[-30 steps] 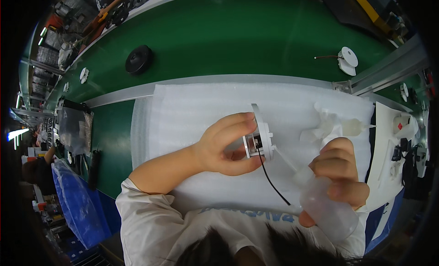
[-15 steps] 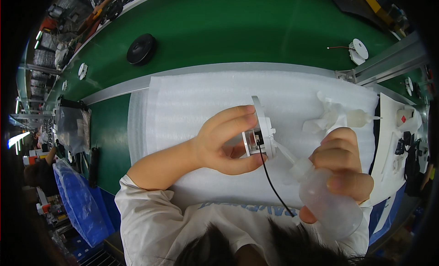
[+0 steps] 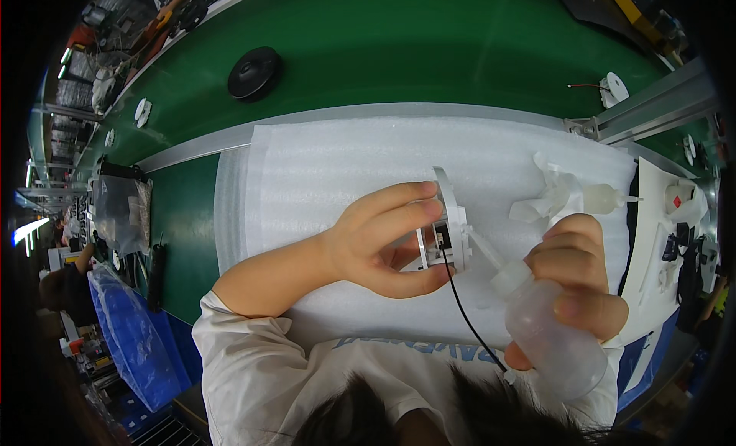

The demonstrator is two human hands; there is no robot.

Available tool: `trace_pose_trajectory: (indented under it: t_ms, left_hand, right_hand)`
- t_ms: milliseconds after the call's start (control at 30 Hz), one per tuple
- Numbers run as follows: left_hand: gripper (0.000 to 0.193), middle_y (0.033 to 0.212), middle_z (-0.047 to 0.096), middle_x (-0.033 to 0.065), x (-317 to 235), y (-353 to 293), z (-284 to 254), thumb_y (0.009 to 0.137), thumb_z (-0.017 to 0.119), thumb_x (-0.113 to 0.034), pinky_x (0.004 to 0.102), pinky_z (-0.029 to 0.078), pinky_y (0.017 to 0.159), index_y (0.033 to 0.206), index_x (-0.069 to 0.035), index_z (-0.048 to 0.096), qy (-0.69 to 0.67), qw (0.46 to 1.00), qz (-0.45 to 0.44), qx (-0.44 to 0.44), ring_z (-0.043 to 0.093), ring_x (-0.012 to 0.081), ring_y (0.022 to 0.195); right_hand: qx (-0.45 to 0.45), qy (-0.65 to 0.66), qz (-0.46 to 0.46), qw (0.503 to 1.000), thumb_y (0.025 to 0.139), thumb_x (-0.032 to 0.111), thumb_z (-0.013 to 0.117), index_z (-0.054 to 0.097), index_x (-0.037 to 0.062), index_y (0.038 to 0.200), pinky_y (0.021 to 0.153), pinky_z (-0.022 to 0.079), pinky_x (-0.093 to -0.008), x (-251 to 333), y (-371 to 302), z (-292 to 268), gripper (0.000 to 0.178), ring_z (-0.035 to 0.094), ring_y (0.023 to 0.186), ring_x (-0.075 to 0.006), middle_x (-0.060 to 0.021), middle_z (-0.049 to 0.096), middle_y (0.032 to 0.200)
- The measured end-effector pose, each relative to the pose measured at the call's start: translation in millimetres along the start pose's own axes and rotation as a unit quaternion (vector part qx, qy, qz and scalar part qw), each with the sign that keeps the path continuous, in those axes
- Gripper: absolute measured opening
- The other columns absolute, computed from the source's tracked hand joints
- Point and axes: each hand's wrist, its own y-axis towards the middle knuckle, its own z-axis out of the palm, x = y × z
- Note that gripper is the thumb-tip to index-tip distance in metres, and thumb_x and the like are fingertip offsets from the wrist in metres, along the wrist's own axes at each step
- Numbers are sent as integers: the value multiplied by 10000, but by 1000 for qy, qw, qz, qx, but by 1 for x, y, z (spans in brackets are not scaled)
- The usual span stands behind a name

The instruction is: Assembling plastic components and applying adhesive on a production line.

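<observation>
My left hand [image 3: 391, 239] grips a white round plastic housing [image 3: 454, 231] by its edges, tilted on its side. A black cable [image 3: 466, 312] hangs from the housing toward my chest. In my right hand [image 3: 576, 281] is a translucent squeeze bottle [image 3: 553, 340], its fingers wrapped round the body. The bottle's thin nozzle points up and left, its tip at the right side of the housing. Whether any liquid comes out is too small to tell. Both hands are above a white foam sheet [image 3: 337, 159].
Past the foam runs a green conveyor belt [image 3: 429, 47] carrying a black round part [image 3: 254, 74] and several white round parts. A second small bottle [image 3: 602, 198] lies by crumpled white tissue [image 3: 548, 193] at right. A metal post [image 3: 659, 101] stands at the far right.
My left hand and the housing have shifted slightly right and turned a little. The round parts on the belt have moved right. The bottle has barely moved.
</observation>
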Motion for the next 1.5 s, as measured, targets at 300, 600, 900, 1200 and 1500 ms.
trace_pose_trajectory:
  t_ms: [300, 600, 900, 1200, 1500]
  left_hand:
    - [650, 1127, 473, 231, 8, -13, -31, 629, 640, -42, 348, 490, 735, 1220, 48, 386, 5, 1000, 2, 0, 571, 298, 912]
    - [656, 1091, 500, 227, 11, -22, -44, 627, 641, -34, 345, 492, 699, 1229, 30, 386, 10, 1000, 0, -20, 582, 294, 865]
    - [567, 1125, 479, 196, 21, -44, -47, 606, 717, -33, 343, 480, 739, 1110, 86, 486, -133, 982, -85, -104, 564, 303, 896]
    - [539, 1129, 478, 200, 20, -48, -68, 659, 704, -34, 374, 446, 824, 1126, 94, 467, -143, 976, -135, -98, 554, 307, 932]
    - [421, 1137, 457, 229, 22, -45, -70, 680, 702, -33, 389, 464, 788, 1069, 17, 548, -81, 983, -128, -107, 547, 329, 929]
  right_hand:
    - [-33, -33, -11, 999, 720, 490, 655, 348, 146, 1053, 682, 363, -380, 1, 18, 34, 569, 476, 596, -193, -76, 519, 781]
    - [-36, -34, -20, 999, 735, 462, 653, 348, 145, 1015, 665, 364, -379, -3, 27, 50, 521, 466, 575, -192, -85, 514, 762]
    - [-68, -8, -58, 996, 673, 323, 705, 464, 119, 932, 575, 349, -317, -4, 36, 66, 409, 440, 522, -172, -52, 523, 699]
    - [9, -10, -33, 999, 730, 396, 673, 379, 117, 976, 653, 334, -383, -4, 40, 76, 475, 453, 570, -207, -108, 519, 741]
    - [-62, -12, -68, 996, 711, 338, 688, 485, 109, 910, 536, 347, -290, -7, 46, 83, 366, 452, 492, -156, -46, 528, 695]
